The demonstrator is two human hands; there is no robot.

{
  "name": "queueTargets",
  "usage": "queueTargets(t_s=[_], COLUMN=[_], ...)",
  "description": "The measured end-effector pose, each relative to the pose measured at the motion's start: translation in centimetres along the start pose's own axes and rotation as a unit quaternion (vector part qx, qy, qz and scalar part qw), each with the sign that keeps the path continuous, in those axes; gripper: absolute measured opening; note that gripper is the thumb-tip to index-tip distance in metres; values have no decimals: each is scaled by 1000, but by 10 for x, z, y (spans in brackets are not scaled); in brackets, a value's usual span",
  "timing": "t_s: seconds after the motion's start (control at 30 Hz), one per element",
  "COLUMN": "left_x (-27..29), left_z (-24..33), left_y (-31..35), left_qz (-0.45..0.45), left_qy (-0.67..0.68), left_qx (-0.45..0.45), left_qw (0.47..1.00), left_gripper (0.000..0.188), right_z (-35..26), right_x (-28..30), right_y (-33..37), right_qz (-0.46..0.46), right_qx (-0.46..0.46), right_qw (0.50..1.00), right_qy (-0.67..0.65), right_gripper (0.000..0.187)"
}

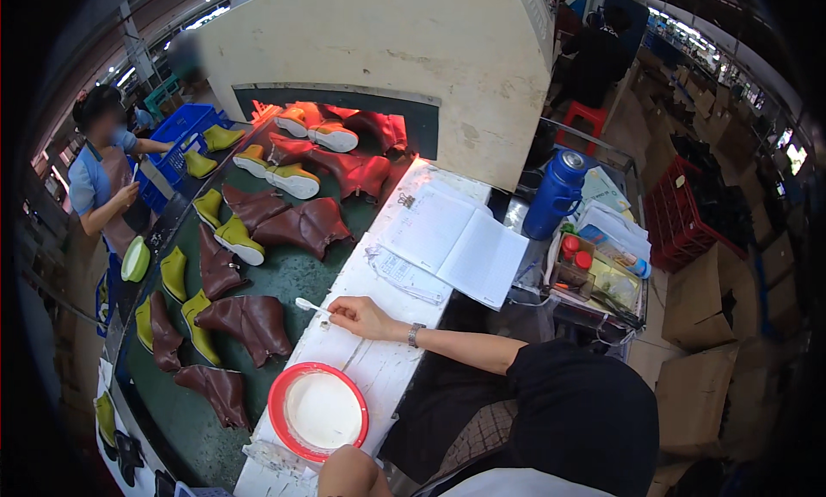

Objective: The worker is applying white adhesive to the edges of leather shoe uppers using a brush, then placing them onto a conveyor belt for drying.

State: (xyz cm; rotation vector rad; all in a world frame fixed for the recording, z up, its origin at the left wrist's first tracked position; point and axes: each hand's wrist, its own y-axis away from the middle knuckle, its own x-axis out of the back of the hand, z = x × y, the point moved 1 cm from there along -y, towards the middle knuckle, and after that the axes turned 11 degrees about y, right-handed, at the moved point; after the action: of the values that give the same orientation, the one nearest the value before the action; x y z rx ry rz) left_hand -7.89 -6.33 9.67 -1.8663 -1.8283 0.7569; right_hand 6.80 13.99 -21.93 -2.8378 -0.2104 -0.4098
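My right hand point(368, 317), with a watch point(415, 334) on its wrist, is closed round the handle of a small white brush point(310, 306). The brush points left, above the edge of the white worktop. Just below this hand stands a red-rimmed bowl point(362, 411) holding white, creamy stuff. At the lower edge, beside the bowl, a rounded piece of bare skin appears to belong to my left arm; its fingers are hidden. Brown boot uppers point(249, 327) and yellow-green shoe pieces point(199, 325) lie on the dark green belt point(297, 282) to the left.
Behind, a large cream machine point(370, 32) has an opening glowing red over more footwear. An open notebook point(456, 239) lies on the worktop. A blue flask point(555, 191) and an item-filled tray stand right. Across the belt, a person in blue point(95, 183) works near a blue crate point(185, 127).
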Motion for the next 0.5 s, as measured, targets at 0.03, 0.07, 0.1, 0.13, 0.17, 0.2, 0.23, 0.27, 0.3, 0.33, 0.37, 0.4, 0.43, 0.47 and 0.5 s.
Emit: queueTargets(t_s=[0.03,0.07,0.1,0.13,0.17,0.2,0.23,0.27,0.3,0.33,0.37,0.4,0.43,0.47,0.5], left_x=[-2,-3,-4,-5,-5,-5,-5,-5,-3,-2,0,0,-1,-1,-3], left_z=[1,2,3,4,5,6,7,7,7,7,8,8,9,10,11], left_y=[1,3,4,4,6,6,7,8,7,7,6,6,6,6,7], left_qz=[10,20,30,40,51,61,72,83,96,108,119,130,141,151,158], left_qy=[5,11,18,26,35,44,55,65,80,94,108,117,125,133,139], left_qx=[-4,-9,-13,-17,-21,-24,-26,-28,-28,-29,-29,-30,-31,-33,-35], left_qw=[1000,1000,999,999,998,997,996,994,992,989,987,984,982,979,977], left_gripper=[34,34,34,34,34,34,34,34,34,35,35,35,35,35,35], right_z=[0,1,1,1,0,-1,-3,-5,-4,-2,-1,0,0,0,-2], right_x=[0,1,0,0,1,1,1,1,0,0,0,1,2,1,0], right_y=[-1,1,2,2,1,0,1,1,2,2,1,2,1,1,1], right_qz=[-7,-6,4,15,22,27,10,-6,0,10,11,8,5,8,5], right_qx=[0,-4,0,5,15,12,3,-6,17,16,15,12,12,10,11], right_qw=[1000,1000,1000,1000,1000,1000,1000,1000,1000,1000,1000,1000,1000,1000,1000], right_qy=[-1,3,-2,-7,-13,-10,-9,-8,12,16,14,12,16,17,19], right_gripper=[18,18,18,18,18,18,17,17,17,17,17,17,17,17,17])
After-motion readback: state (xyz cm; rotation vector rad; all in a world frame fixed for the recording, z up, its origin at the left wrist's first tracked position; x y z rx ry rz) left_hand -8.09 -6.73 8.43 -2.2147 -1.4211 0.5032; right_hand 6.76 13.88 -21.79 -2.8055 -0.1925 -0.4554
